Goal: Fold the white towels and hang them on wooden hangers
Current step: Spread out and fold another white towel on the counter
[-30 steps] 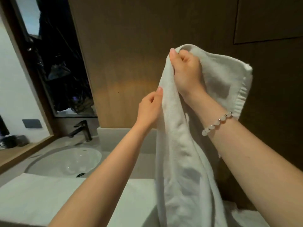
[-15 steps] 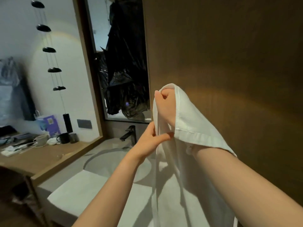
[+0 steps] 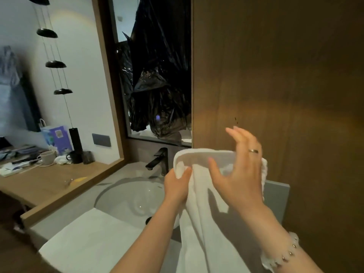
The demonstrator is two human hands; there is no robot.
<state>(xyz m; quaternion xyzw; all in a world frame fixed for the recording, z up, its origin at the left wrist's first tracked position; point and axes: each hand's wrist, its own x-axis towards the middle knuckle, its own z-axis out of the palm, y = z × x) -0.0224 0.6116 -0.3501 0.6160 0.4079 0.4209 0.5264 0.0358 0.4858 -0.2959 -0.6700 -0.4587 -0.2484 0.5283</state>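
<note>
White towel [image 3: 199, 223] hangs just right of the sink [image 3: 126, 196]. My left hand [image 3: 176, 188] pinches the top fold's corner; my right hand [image 3: 240, 180] is spread open against the cloth. I should catch the other corner level and match the edges. Open room lies over the sink; the tap [image 3: 159, 160] behind it and the wood panel [image 3: 275, 85] to its right crowd me.

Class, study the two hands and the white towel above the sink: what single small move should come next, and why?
Probably the right hand should close on the top edge of the white towel. That hand's fingers are spread and grip nothing, so only the left hand holds the towel, which hangs unfolded above the sink.
</note>
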